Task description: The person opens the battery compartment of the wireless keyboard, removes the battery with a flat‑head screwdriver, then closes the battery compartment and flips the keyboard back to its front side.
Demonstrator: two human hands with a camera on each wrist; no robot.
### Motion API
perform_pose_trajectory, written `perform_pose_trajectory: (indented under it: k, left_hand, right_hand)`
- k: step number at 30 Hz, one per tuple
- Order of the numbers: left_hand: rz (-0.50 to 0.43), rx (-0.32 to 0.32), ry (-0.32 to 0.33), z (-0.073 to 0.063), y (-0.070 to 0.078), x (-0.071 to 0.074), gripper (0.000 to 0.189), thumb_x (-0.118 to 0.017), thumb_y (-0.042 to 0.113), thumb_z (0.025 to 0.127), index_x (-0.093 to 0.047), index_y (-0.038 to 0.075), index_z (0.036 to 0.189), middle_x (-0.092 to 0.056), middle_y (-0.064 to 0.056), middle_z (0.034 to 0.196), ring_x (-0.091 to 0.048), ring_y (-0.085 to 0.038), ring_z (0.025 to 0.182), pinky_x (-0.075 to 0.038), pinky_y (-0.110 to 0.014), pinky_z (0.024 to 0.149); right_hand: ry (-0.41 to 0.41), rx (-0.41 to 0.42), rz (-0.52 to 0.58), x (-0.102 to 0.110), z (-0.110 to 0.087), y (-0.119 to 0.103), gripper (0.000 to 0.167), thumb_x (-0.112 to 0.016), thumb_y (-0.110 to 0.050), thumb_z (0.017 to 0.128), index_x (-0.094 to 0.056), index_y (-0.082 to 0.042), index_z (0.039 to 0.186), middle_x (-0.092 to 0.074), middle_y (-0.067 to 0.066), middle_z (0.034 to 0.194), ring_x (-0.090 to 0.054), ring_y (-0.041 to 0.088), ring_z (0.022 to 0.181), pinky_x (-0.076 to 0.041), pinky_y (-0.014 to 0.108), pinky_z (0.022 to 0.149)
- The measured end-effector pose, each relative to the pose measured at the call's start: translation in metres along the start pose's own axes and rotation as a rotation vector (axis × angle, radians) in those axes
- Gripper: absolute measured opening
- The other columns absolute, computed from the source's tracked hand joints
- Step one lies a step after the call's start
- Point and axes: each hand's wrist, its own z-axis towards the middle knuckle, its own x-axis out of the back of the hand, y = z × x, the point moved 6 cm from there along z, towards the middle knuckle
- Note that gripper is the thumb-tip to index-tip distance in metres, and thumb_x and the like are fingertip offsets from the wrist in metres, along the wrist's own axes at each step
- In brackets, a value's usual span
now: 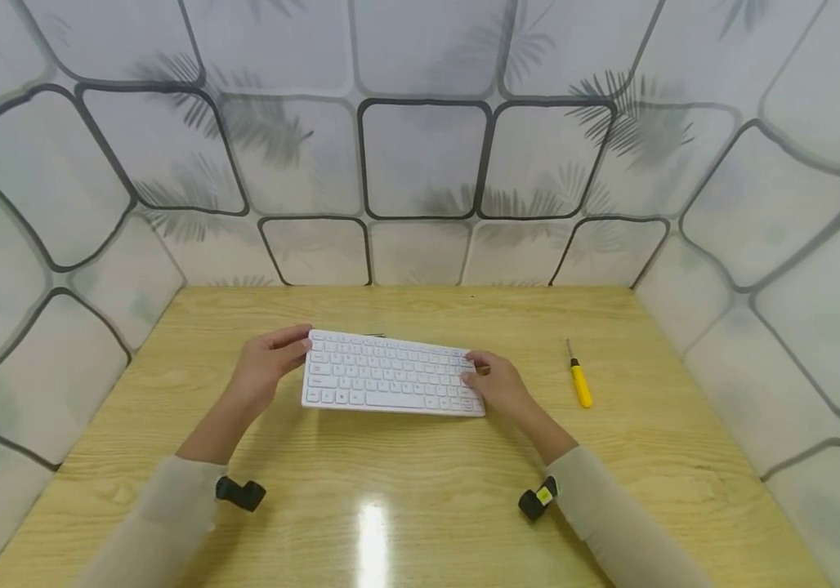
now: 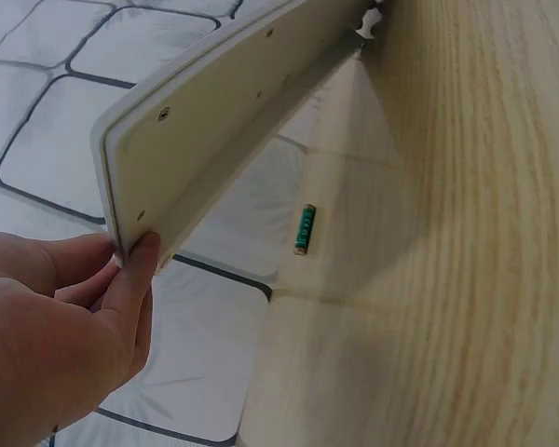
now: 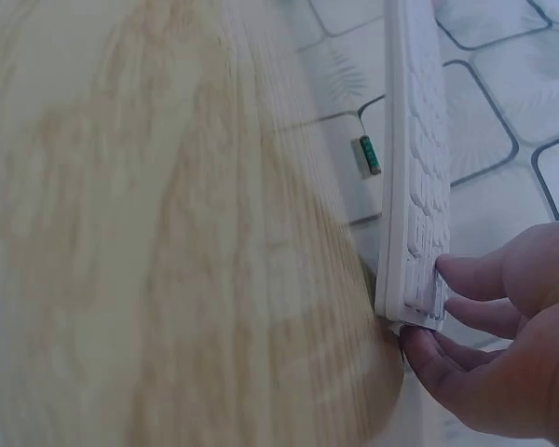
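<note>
A white keyboard [image 1: 390,371] is held up over the wooden table, its keys toward the head camera. My left hand [image 1: 260,367] pinches its left end between thumb and fingers. At the opposite end, my right hand [image 1: 501,384] grips the right edge, thumb on the key side. In the left wrist view the keyboard's pale underside [image 2: 205,112] shows small screws, and the left hand [image 2: 65,326] holds its corner. The right wrist view has the right hand [image 3: 503,335] at the keyboard's near end. A green battery [image 2: 305,229] lies on the table beyond the keyboard.
To the right on the wooden table [image 1: 655,457] lies a screwdriver [image 1: 579,382] with a yellow handle, its shaft pointing toward the back. Patterned white panels [image 1: 420,163] rise behind the table and along both sides. Each wrist wears a small black camera [image 1: 241,493].
</note>
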Motion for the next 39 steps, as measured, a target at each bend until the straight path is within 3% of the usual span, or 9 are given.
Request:
perform_pose_trajectory:
  k: [6, 11, 14, 19, 28, 39]
  left_hand:
    - [0.02, 0.036, -0.032, 0.013, -0.025, -0.005, 0.049, -0.057, 0.01, 0.103, -0.045, -0.006, 0.148, -0.048, -0.023, 0.15, -0.064, -0.006, 0.113, -0.053, -0.02, 0.094]
    - [0.052, 0.074, -0.036, 0.021, -0.04, -0.01, 0.046, -0.055, 0.007, 0.103, -0.046, -0.004, 0.147, -0.05, -0.022, 0.149, -0.06, -0.021, 0.126, -0.053, -0.022, 0.095]
    - [0.082, 0.092, -0.035, 0.027, -0.047, -0.011, 0.045, -0.054, 0.007, 0.104, -0.047, -0.003, 0.147, -0.05, -0.021, 0.149, -0.054, -0.028, 0.134, -0.05, -0.027, 0.101]
    - [0.12, 0.12, -0.021, 0.036, -0.056, -0.013, 0.044, -0.055, 0.008, 0.103, -0.049, 0.0, 0.146, -0.05, -0.019, 0.15, -0.05, -0.03, 0.138, -0.045, -0.037, 0.11]
    - [0.128, 0.154, -0.009, 0.048, -0.066, -0.015, 0.044, -0.054, 0.003, 0.102, -0.05, -0.003, 0.145, -0.049, -0.021, 0.15, -0.05, -0.031, 0.137, -0.045, -0.037, 0.11]
    - [0.15, 0.144, -0.018, 0.048, -0.062, -0.017, 0.044, -0.053, 0.002, 0.102, -0.048, -0.004, 0.146, -0.046, -0.023, 0.152, -0.048, -0.034, 0.139, -0.042, -0.041, 0.113]
  right_hand:
    - [0.031, 0.004, -0.029, 0.012, 0.005, 0.011, 0.04, -0.064, -0.008, 0.097, -0.06, -0.001, 0.136, -0.064, 0.02, 0.128, -0.062, 0.033, 0.116, -0.051, 0.047, 0.098]
    - [0.038, -0.006, -0.026, 0.017, 0.008, 0.017, 0.04, -0.064, -0.007, 0.097, -0.059, -0.001, 0.136, -0.063, 0.02, 0.129, -0.062, 0.033, 0.116, -0.051, 0.046, 0.098]
    - [0.038, -0.007, -0.021, 0.018, 0.009, 0.02, 0.039, -0.063, -0.006, 0.097, -0.059, -0.001, 0.136, -0.063, 0.02, 0.129, -0.061, 0.032, 0.115, -0.051, 0.045, 0.097]
    - [0.05, -0.009, -0.03, 0.021, 0.012, 0.023, 0.038, -0.063, -0.005, 0.097, -0.06, -0.001, 0.135, -0.063, 0.02, 0.129, -0.061, 0.032, 0.115, -0.052, 0.045, 0.096]
    - [0.065, -0.021, -0.04, 0.02, 0.018, 0.028, 0.039, -0.063, -0.006, 0.098, -0.059, -0.001, 0.136, -0.062, 0.019, 0.13, -0.061, 0.033, 0.116, -0.052, 0.044, 0.095]
    - [0.076, -0.004, -0.03, 0.022, 0.016, 0.024, 0.039, -0.064, -0.006, 0.097, -0.06, -0.001, 0.136, -0.063, 0.019, 0.13, -0.061, 0.032, 0.115, -0.052, 0.044, 0.096]
